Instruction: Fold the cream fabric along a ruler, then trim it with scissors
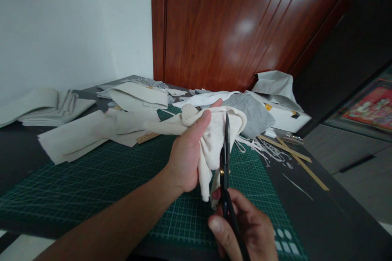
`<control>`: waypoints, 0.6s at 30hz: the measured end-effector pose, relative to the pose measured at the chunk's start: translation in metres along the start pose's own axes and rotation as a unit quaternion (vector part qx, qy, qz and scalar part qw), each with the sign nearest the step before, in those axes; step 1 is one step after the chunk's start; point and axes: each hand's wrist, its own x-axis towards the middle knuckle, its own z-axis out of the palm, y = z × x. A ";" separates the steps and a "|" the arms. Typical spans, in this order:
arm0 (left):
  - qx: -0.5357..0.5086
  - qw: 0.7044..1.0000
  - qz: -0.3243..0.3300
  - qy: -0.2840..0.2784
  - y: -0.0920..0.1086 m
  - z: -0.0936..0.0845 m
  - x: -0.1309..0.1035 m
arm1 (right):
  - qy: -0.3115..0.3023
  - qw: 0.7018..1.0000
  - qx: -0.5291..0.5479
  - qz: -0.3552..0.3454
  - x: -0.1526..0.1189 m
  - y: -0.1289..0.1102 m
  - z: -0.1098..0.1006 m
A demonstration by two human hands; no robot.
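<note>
A bunched piece of cream knit fabric (214, 138) is gripped in my left hand (186, 159), thumb on top, above the green cutting mat (122, 179). Black-handled scissors (226, 163) are held in my right hand (248, 224), pointing away from me. Their blades lie against the right side of the fabric and look nearly closed. Whether cloth sits between the blades, I cannot tell. Part of the fabric hangs down between my hands, and its lower end is partly hidden behind the scissors and my right fingers.
Cream fabric pieces (73, 136) and a folded stack (45, 108) lie on the left, by a wooden ruler (147, 137). Grey cloth (249, 114), a white box (290, 120), wooden strips (303, 167) and loose thread scraps (271, 151) are on the right. A wooden door (214, 24) stands behind.
</note>
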 end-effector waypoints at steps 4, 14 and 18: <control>-0.001 1.000 -0.004 0.001 0.000 0.001 0.000 | 0.008 1.000 -0.006 -0.004 0.000 0.002 0.000; -0.001 1.000 -0.002 0.003 0.000 0.000 0.000 | -0.001 1.000 -0.024 0.001 0.001 0.002 -0.003; 0.001 1.000 -0.012 0.007 0.001 0.001 0.000 | 0.010 0.999 -0.031 -0.011 0.001 0.002 -0.002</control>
